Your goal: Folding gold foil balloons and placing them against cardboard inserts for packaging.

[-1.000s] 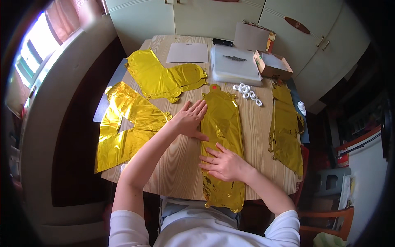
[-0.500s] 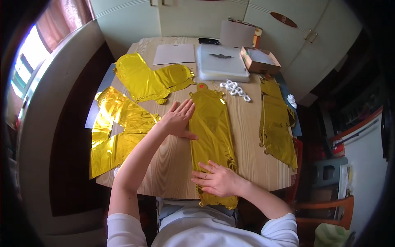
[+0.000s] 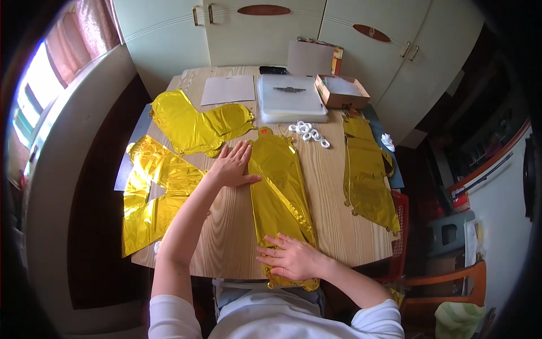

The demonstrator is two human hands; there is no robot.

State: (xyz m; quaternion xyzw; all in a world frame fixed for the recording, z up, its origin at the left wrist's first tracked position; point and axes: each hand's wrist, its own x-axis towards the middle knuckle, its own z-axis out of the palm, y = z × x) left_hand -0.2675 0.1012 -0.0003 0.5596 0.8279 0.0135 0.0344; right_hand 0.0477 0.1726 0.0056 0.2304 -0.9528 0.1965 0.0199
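Note:
A long flat gold foil balloon [image 3: 280, 189] lies lengthwise down the middle of the wooden table [image 3: 339, 226]. My left hand [image 3: 232, 165] lies flat, fingers spread, on the table at the balloon's upper left edge. My right hand [image 3: 292, 259] presses flat on the balloon's near end, by the table's front edge. Neither hand grips anything.
More gold foil balloons lie at the left [image 3: 155, 189], back left [image 3: 197, 121] and right [image 3: 368, 169]. At the back are a paper sheet [image 3: 228, 90], a stack of clear packets [image 3: 291, 97], a cardboard box [image 3: 340, 91] and small white rings [image 3: 309, 132]. A red chair [image 3: 437, 285] stands right.
My right hand slid toward me along the balloon to its near end. My left hand stayed at the balloon's upper left edge. The view shifted slightly.

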